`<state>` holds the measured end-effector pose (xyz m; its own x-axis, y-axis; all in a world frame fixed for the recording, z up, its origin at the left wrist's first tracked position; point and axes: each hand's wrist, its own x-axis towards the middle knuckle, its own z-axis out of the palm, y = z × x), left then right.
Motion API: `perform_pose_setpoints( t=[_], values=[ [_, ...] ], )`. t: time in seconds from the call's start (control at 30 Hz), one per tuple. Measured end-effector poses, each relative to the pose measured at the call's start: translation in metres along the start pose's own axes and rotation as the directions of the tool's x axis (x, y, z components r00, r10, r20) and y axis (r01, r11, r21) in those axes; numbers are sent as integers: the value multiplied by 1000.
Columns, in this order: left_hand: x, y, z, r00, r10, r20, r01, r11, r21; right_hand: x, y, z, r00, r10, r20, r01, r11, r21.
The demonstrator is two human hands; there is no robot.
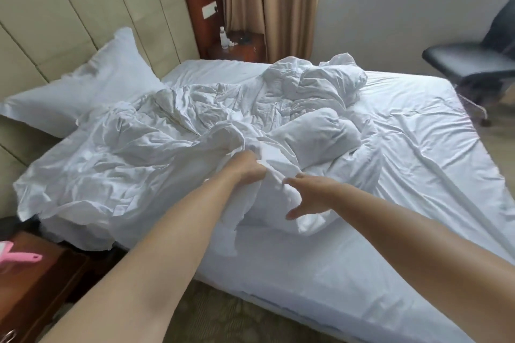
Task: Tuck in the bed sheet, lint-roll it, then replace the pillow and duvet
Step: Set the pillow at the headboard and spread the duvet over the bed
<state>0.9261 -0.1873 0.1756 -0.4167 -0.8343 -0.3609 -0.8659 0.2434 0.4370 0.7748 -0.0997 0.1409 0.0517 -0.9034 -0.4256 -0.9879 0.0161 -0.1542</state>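
A crumpled white duvet (pixel 172 136) lies bunched across the head half of the bed. My left hand (pixel 246 168) grips a fold of it near the bed's middle. My right hand (pixel 309 196) is beside it with fingers spread and straight, touching the same bunched fabric from the right. The white bed sheet (pixel 412 131) covers the mattress, wrinkled on the right side. A white pillow (pixel 92 83) leans against the beige headboard at the left. A pink lint roller (pixel 16 256) lies on the wooden nightstand at the lower left.
A wooden nightstand (pixel 41 287) stands at the lower left. A second bedside table (pixel 239 47) with a bottle is at the far side by brown curtains. A black office chair (pixel 479 64) stands at the right by the wall. Carpet shows below the bed's near edge.
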Motion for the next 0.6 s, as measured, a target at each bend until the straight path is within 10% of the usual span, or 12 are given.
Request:
perform_pose_setpoints(
  t=[0.2, 0.6],
  values=[
    [-74, 124, -6, 995, 63, -80, -83, 957, -278, -48, 50, -32, 980, -99, -173, 115, 990, 83],
    [-178, 289, 76, 966, -84, -245, -25, 911, -411, -206, 170, -73, 939, -261, -225, 195, 941, -276]
  ],
)
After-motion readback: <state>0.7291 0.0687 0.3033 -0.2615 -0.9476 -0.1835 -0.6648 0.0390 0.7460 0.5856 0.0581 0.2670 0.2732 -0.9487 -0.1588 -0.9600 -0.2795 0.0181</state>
